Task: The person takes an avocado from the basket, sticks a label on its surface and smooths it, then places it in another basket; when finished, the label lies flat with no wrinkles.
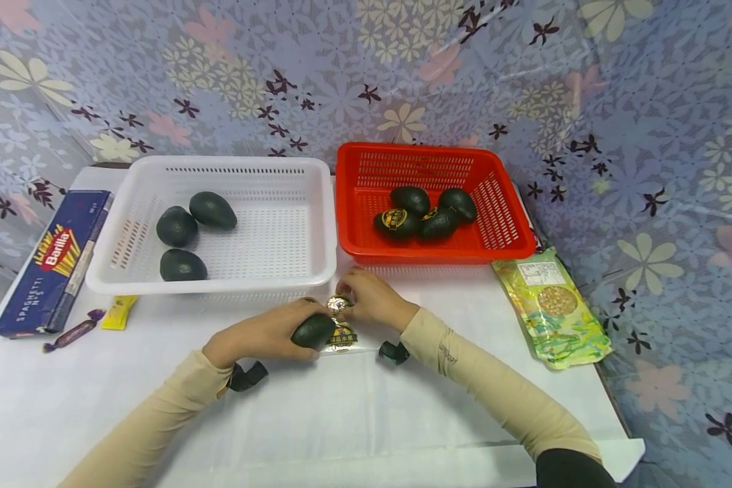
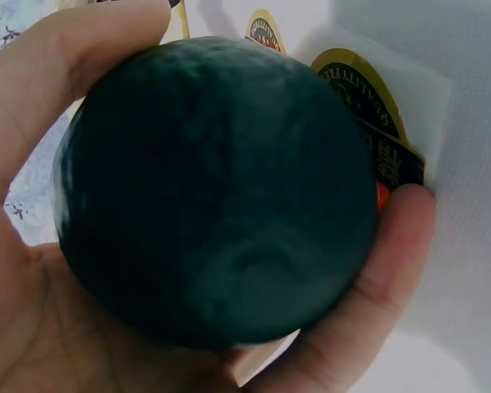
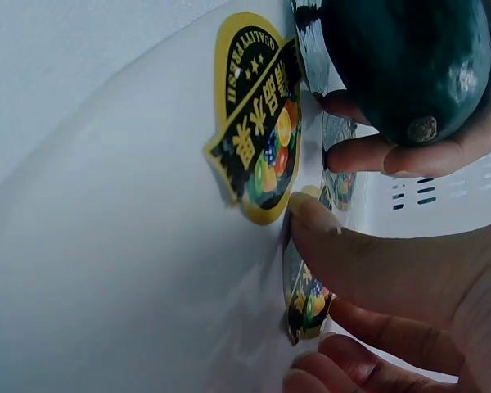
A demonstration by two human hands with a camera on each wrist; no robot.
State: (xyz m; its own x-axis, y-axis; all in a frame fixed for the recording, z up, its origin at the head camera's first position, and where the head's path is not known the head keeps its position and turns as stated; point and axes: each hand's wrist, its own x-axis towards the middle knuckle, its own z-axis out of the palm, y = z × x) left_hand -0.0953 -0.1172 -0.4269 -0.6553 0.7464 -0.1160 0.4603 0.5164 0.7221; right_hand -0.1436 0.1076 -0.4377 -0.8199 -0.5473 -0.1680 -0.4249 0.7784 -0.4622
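A dark green avocado [image 1: 313,332] is in my left hand [image 1: 259,337], with fingers and thumb curled round its sides; it fills most of the left wrist view. Right beside it, my right hand [image 1: 375,303] pinches a black-and-gold fruit sticker [image 3: 308,307] between thumb and fingers. Another sticker [image 3: 258,123] lies flat on the white backing sheet [image 1: 366,344] below the hands. In the right wrist view the avocado [image 3: 413,57] hangs close to the sheet, its stem end showing.
Behind my left hand stands a white basket [image 1: 219,287] with three avocados. The red basket [image 1: 433,259] beside it contains several avocados, some with stickers. A spaghetti box [image 1: 55,264], a wrapped candy [image 1: 75,332] and a yellow packet [image 1: 118,312] lie left; a green bag [image 1: 555,308] lies right.
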